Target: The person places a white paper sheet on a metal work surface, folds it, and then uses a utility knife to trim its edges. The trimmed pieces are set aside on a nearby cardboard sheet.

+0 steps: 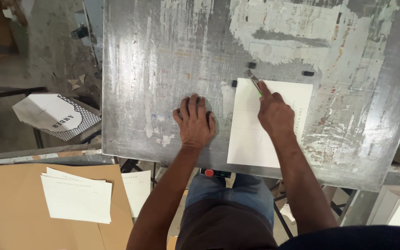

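On the worktop [163, 69], your right hand [276, 115] pinches a knife [254, 82] at the white sheet [265, 129]. Your left hand [194, 122] lies flat, holding nothing; cut slowly and steadily.

Your right hand [275, 113] hides most of the cutter [254, 82] and part of the white sheet [265, 125]. Print on that sheet is too small to tell. Right of it, the metal table [163, 60] runs off frame.

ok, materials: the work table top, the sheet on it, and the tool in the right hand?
Table top: looks like sheet metal, dull grey, scuffed, with stuck paper residue. Sheet: white paper or thin card, matte, flat. Tool in the right hand: slim blade, likely metal, with a green part; too small to be sure.
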